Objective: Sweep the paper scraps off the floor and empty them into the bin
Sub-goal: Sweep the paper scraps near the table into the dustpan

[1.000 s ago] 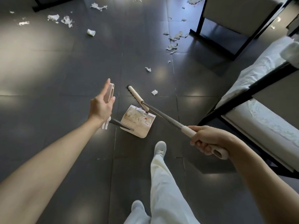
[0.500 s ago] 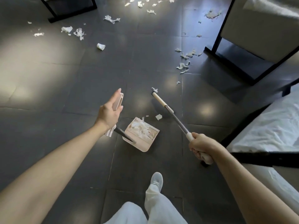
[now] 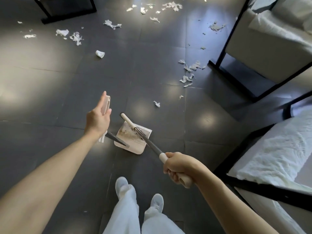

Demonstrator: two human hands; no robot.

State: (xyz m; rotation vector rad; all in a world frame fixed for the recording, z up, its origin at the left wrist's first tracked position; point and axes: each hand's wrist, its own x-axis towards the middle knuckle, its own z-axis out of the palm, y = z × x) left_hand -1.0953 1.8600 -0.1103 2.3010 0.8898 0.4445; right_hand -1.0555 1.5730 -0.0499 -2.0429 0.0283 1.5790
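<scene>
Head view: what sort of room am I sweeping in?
Probably a bedroom or dormitory. Black-framed beds with white bedding stand on the right, and the dark tiled floor is strewn with paper scraps.

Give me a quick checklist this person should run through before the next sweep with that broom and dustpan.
1. Right hand grips the broom: ok.
2. Left hand holds the dustpan by its handle: ok, fingers mostly straight.
3. Broom head sits at the dustpan's mouth: ok.
4. Dustpan holds collected scraps: ok.
5. Floor free of paper scraps: not ok, many remain ahead.
6. Bin's whereabouts: cannot tell, out of view.
</scene>
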